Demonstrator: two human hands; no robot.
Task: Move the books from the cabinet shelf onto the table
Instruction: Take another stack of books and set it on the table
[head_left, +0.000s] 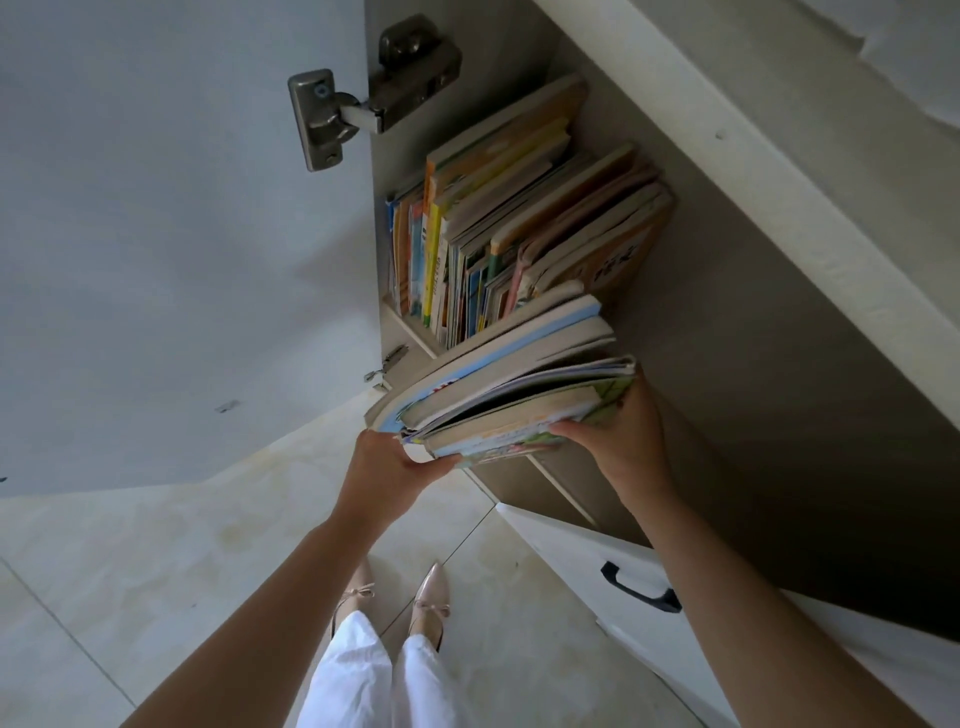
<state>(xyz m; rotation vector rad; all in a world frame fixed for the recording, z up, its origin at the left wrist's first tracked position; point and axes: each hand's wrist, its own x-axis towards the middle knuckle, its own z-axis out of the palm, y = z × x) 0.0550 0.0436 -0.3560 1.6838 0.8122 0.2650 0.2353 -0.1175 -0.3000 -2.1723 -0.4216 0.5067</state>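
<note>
A tilted bundle of several books (509, 379) hangs in front of the open cabinet, clear of the shelf. My left hand (389, 467) grips its near left corner, thumb on top. My right hand (618, 436) grips the bundle's right end from below and the side. Behind it, several more colourful books (498, 239) stand upright and lean on the cabinet shelf (410, 327). No table is in view.
The open cabinet door (171, 234) with a metal hinge (332, 114) stands at the left. A lower white door with a black handle (639, 590) is open at the right. Below lie a pale tiled floor (156, 561) and my feet in beige shoes (431, 597).
</note>
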